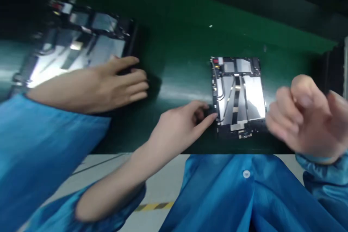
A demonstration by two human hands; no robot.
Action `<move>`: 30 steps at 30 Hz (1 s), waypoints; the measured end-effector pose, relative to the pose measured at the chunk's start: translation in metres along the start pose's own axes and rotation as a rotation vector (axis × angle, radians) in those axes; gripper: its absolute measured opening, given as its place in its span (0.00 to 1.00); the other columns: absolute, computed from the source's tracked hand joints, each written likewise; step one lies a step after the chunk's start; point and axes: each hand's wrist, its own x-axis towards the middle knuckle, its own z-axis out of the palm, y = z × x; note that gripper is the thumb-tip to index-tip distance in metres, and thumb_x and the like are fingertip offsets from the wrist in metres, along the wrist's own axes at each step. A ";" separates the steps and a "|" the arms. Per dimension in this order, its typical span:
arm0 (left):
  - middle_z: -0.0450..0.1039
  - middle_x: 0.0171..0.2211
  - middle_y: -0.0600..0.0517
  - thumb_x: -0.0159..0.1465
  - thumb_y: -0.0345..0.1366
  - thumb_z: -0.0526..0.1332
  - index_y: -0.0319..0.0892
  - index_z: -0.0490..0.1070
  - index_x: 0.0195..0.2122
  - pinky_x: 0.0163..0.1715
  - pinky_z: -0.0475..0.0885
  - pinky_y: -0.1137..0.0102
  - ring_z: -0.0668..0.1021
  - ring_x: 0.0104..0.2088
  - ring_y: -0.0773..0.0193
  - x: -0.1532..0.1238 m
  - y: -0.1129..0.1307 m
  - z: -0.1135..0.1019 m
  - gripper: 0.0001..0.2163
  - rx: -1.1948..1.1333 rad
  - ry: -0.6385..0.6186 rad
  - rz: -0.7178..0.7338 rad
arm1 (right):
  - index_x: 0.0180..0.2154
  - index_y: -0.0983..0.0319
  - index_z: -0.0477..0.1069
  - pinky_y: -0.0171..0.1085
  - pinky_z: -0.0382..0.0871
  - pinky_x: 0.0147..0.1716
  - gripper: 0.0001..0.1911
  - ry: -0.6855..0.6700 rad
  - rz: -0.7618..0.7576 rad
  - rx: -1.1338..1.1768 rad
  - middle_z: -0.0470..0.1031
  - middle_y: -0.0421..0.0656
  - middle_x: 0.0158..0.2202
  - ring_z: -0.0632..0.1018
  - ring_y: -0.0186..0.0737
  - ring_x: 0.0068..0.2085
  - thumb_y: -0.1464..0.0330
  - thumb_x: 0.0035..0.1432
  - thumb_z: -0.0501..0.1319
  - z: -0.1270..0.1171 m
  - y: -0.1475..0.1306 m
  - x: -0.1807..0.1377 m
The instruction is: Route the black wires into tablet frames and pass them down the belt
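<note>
An opened tablet (237,96) lies on the green belt with its silver shielding and circuit boards facing up. My left hand (181,127) reaches in from the lower left, and its thumb and fingers pinch a small dark part (210,110) at the tablet's left edge. My right hand (304,116) hovers just right of the tablet, blurred. Its fingers are curled in, and I see nothing in them.
A co-worker's hand (114,83) in a blue sleeve rests flat on a second opened tablet (78,49) at the far left of the green belt (179,54). My blue coat (244,192) fills the bottom. A grey floor with a yellow-black stripe (153,206) shows below the belt's edge.
</note>
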 end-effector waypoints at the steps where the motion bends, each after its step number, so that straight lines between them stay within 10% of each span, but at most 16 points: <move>1: 0.79 0.26 0.51 0.59 0.49 0.66 0.49 0.80 0.37 0.29 0.69 0.65 0.80 0.27 0.53 0.005 0.004 -0.001 0.12 0.040 0.039 0.026 | 0.36 0.52 0.66 0.42 0.71 0.28 0.25 0.011 -0.021 -0.010 0.62 0.37 0.26 0.67 0.39 0.25 0.40 0.71 0.49 0.005 0.006 0.016; 11: 0.79 0.34 0.38 0.69 0.43 0.57 0.41 0.76 0.33 0.51 0.74 0.51 0.82 0.46 0.36 0.105 0.035 -0.003 0.14 0.184 0.154 -0.038 | 0.39 0.65 0.77 0.68 0.65 0.59 0.25 0.173 -0.108 -0.973 0.78 0.63 0.48 0.71 0.73 0.61 0.49 0.68 0.61 0.056 0.080 0.140; 20: 0.77 0.30 0.41 0.58 0.33 0.64 0.44 0.69 0.25 0.51 0.74 0.52 0.81 0.46 0.38 0.114 0.037 -0.003 0.06 0.067 0.185 -0.049 | 0.41 0.58 0.83 0.59 0.69 0.58 0.09 0.014 -0.062 -0.870 0.85 0.50 0.47 0.79 0.59 0.53 0.67 0.66 0.63 0.067 0.070 0.164; 27: 0.68 0.21 0.53 0.60 0.32 0.56 0.45 0.63 0.28 0.29 0.76 0.69 0.75 0.24 0.64 0.099 0.021 -0.008 0.03 -0.973 0.005 -0.139 | 0.37 0.58 0.78 0.48 0.70 0.50 0.08 0.080 -0.157 -0.861 0.83 0.42 0.35 0.81 0.49 0.43 0.74 0.61 0.62 0.058 0.069 0.138; 30: 0.61 0.16 0.59 0.59 0.31 0.59 0.45 0.62 0.31 0.18 0.66 0.74 0.67 0.16 0.68 0.095 0.012 -0.006 0.04 -0.977 -0.046 -0.121 | 0.36 0.58 0.77 0.43 0.69 0.45 0.08 0.079 -0.189 -0.857 0.81 0.40 0.32 0.80 0.45 0.39 0.76 0.57 0.63 0.054 0.065 0.119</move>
